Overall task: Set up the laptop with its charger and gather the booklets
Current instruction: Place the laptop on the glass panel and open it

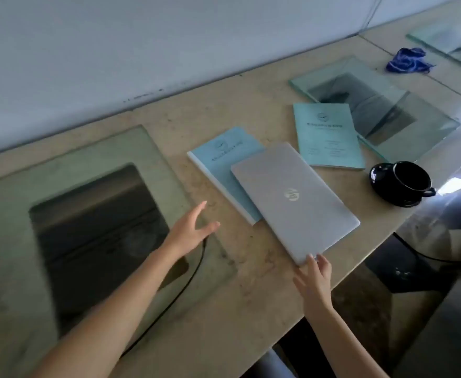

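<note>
Where the laptop [294,197] lies diagonally, its near corner is touched by the right hand [315,278], fingers [310,262] straight; left hand [190,231] spread, empty.

- Laptop [294,197]: one.
- Booklets: two, a left booklet [218,159] and a right booklet [330,135].
- Cup [412,178]: one, with one saucer [378,177].
- Cable [169,302]: one, black.
- Blue cloth [407,60]: one.
- Glass panels: three, a left panel [155,159], a middle panel [428,126] and a far right panel [442,42].
- Hands: two, a left hand [191,230] and a right hand [314,276].
</note>
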